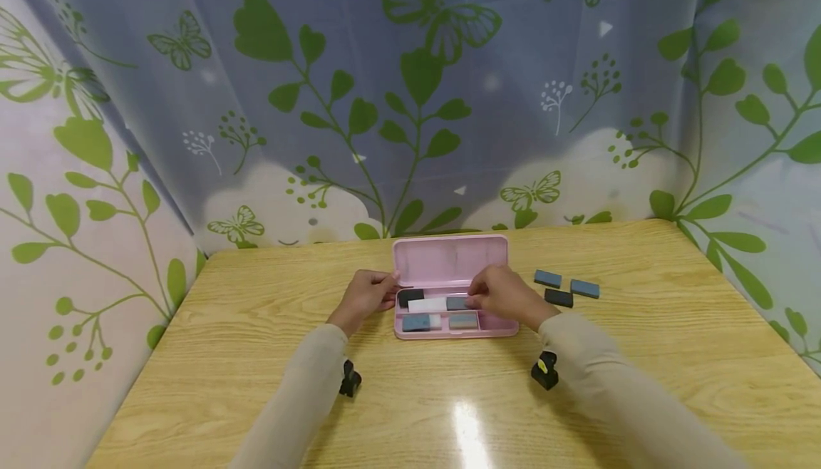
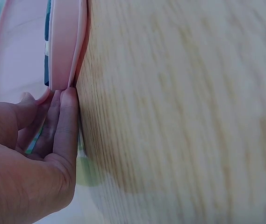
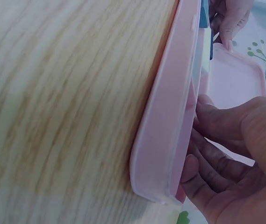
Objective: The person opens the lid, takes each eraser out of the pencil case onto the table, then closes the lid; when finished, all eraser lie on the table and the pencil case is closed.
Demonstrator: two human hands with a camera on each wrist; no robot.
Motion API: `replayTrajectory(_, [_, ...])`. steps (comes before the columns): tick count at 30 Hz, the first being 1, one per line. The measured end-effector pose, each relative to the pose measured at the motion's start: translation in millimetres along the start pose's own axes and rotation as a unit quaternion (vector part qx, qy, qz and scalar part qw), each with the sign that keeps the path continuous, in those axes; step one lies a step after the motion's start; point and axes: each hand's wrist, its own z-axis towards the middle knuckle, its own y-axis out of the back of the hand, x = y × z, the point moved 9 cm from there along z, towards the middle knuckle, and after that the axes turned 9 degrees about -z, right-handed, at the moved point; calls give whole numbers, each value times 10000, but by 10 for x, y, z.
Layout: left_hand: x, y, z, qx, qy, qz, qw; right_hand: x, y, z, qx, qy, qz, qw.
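An open pink pencil case (image 1: 500,326) lies on the table, its lid (image 1: 449,261) tipped back. Small erasers sit inside it: a black one (image 1: 410,296), a white one (image 1: 426,305), a blue-and-white one (image 1: 417,323) and a two-tone one (image 1: 463,321). My left hand (image 1: 365,296) grips the case's left end near the hinge; in the left wrist view the fingertips (image 2: 68,95) press its corner. Over the case, my right hand (image 1: 507,294) pinches the right end of a blue-grey eraser (image 1: 456,303). The right wrist view shows the right thumb (image 3: 210,109) and fingers reaching inside; the eraser's gripped end is hidden.
Right of the case lie two blue blocks (image 1: 585,289) and a black block (image 1: 558,298) on the wooden table (image 1: 398,398). A patterned curtain (image 1: 359,98) hangs behind the table and along both sides.
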Motion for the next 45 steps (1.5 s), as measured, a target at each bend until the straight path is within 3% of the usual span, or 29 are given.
replayTrajectory(13, [-6,-16,-8,45,-70,-14,10000,0,-33,8,-89,-103,-16,9999])
replayTrajectory(31, [-25,-22,-17,93,-147,-84,9998,16,54,-20,-334,-104,494,9982])
replayTrajectory(45, [-24,-4,-17,71,-100,-69,9999,-8,377,-169,-633,23,609,9961])
